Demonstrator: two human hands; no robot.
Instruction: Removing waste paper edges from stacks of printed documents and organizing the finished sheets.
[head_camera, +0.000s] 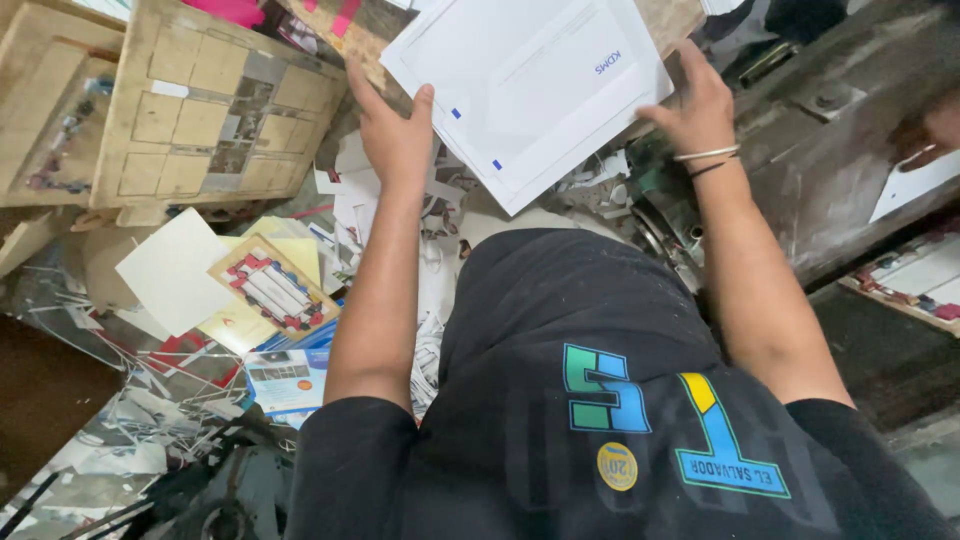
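A large white sheet (530, 80) with a faint raised rectangle and small blue marks is held out in front of me, tilted. My left hand (395, 135) grips its left edge, thumb on top. Along the sheet's right edge rests my right hand (700, 105), with thin bangles on the wrist. Below the sheet are my black shirt with coloured letters (600, 400) and a heap of paper offcuts (440, 250).
Tan cardboard die boards (215, 100) lie at upper left. Loose cards and printed sheets (265, 285) litter the floor at left, among clear plastic scraps (130, 440). A dark machine bed (830, 150) runs along the right, with printed cards (920, 280) on a lower shelf.
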